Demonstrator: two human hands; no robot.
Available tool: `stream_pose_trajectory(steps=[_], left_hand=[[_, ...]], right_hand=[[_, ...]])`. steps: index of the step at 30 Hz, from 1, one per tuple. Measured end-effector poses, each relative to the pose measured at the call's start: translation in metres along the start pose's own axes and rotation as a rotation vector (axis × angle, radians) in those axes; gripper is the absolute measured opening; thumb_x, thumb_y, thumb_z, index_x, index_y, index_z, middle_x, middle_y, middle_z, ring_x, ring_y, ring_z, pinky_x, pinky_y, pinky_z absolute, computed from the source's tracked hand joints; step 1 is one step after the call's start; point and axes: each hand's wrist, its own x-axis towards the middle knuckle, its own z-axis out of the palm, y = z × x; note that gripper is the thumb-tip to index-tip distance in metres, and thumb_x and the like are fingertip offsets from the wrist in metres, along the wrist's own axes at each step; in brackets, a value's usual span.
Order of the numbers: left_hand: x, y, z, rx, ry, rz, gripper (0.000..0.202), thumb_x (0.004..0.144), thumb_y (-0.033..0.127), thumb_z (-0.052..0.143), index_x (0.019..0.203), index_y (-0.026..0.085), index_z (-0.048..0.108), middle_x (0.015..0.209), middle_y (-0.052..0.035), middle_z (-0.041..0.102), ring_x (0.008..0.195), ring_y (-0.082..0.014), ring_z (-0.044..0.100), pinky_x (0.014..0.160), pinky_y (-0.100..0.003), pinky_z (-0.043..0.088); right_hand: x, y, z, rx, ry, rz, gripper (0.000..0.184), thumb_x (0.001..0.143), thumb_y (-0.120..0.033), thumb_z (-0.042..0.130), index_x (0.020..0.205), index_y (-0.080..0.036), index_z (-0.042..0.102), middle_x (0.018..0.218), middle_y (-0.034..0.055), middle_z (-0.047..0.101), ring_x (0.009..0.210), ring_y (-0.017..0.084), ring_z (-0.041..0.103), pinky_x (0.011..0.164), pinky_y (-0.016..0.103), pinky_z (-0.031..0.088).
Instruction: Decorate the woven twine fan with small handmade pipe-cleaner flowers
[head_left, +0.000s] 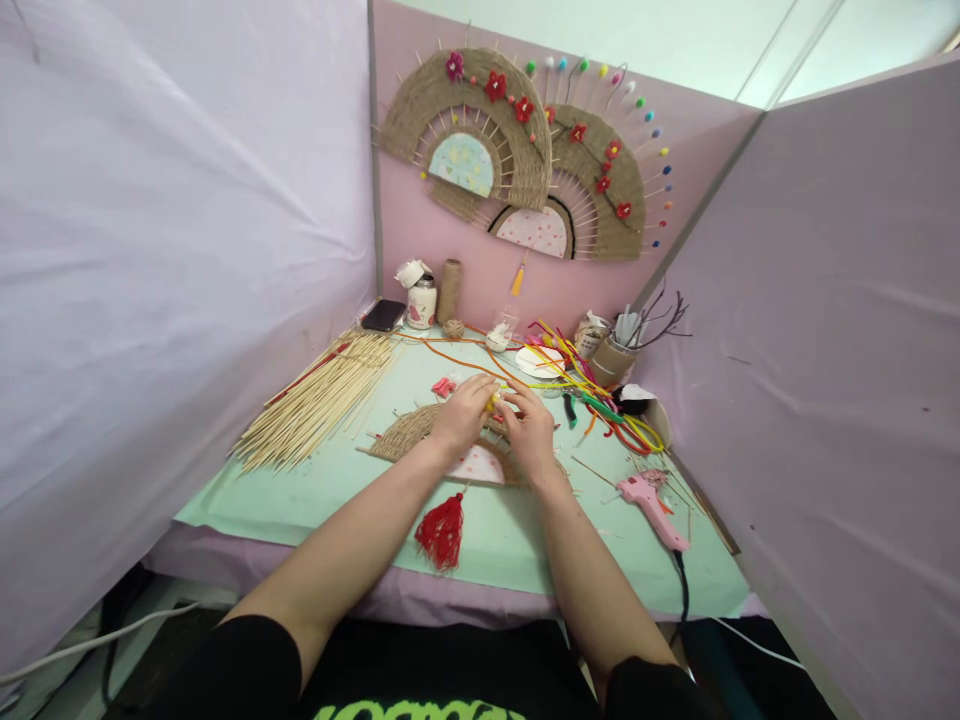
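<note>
Black shirt fabric (450, 655) with bright green lettering sits closest, and bare forearms (360, 530) stretch from its sleeves across a pale mint-green covered desk (240, 505). Fingertips of the left hand (469, 408) and right hand (529, 428) come together, pinching a small yellow piece (493, 402) over the arch of a half-round brown twine fan (405, 435), whose red thread tassel (441, 535) lies toward the near edge. Thin pale wooden sticks (315, 405) spread at left; a pink glue gun (652, 508) lies at right.
</note>
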Motion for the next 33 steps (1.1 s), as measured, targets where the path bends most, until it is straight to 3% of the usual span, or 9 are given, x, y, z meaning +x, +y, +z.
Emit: stream_pose_trajectory(steps=[4,13,22,27,30,33], left_hand=[[0.000,0.001,0.002,0.004,-0.011,0.010,0.039,0.081,0.004,0.048,0.117,0.014,0.060,0.127,-0.0142,0.062,0.126,-0.0229,0.053,0.110,-0.048,0.041],[-0.001,0.004,0.002,0.047,-0.004,-0.005,0.040,0.081,0.002,0.046,0.117,0.012,0.060,0.126,-0.0140,0.062,0.126,-0.0241,0.052,0.110,-0.048,0.041],[0.000,0.008,0.000,0.022,-0.043,-0.040,0.041,0.079,0.001,0.048,0.116,0.012,0.060,0.126,-0.0154,0.062,0.126,-0.0247,0.051,0.110,-0.050,0.039],[0.000,0.009,-0.002,0.023,-0.061,-0.074,0.045,0.076,0.000,0.048,0.118,0.012,0.060,0.127,-0.0155,0.061,0.127,-0.0250,0.050,0.111,-0.049,0.038],[0.000,0.008,-0.004,0.027,-0.071,-0.090,0.045,0.075,0.000,0.049,0.118,0.010,0.059,0.129,-0.0161,0.060,0.128,-0.0248,0.049,0.112,-0.047,0.037],[-0.001,0.008,-0.005,0.043,-0.069,-0.100,0.045,0.075,0.001,0.048,0.118,0.011,0.059,0.128,-0.0153,0.060,0.127,-0.0250,0.049,0.112,-0.048,0.037]], right_hand=[[0.000,-0.003,0.000,0.064,-0.009,0.046,0.015,0.081,-0.026,0.059,0.087,-0.020,0.071,0.122,0.0105,0.066,0.105,0.023,0.064,0.068,0.031,0.058],[0.000,-0.007,0.000,0.024,0.022,0.056,0.015,0.080,-0.030,0.059,0.084,-0.020,0.069,0.126,0.0127,0.063,0.109,0.024,0.062,0.065,0.031,0.059],[0.000,-0.006,0.000,0.044,0.017,0.124,0.011,0.075,-0.029,0.061,0.076,-0.020,0.066,0.126,0.0132,0.064,0.115,0.026,0.059,0.071,0.034,0.058],[0.004,0.000,0.002,0.242,-0.015,0.310,0.012,0.073,-0.031,0.064,0.070,-0.020,0.066,0.121,0.0113,0.068,0.115,0.026,0.061,0.094,0.043,0.050],[0.005,0.006,0.002,0.396,-0.067,0.409,0.017,0.074,-0.034,0.065,0.066,-0.019,0.065,0.114,0.0118,0.070,0.116,0.027,0.061,0.096,0.044,0.049],[0.005,0.007,0.000,0.288,-0.069,0.362,0.015,0.072,-0.034,0.067,0.069,-0.020,0.068,0.117,0.0115,0.069,0.119,0.027,0.058,0.102,0.046,0.044]])
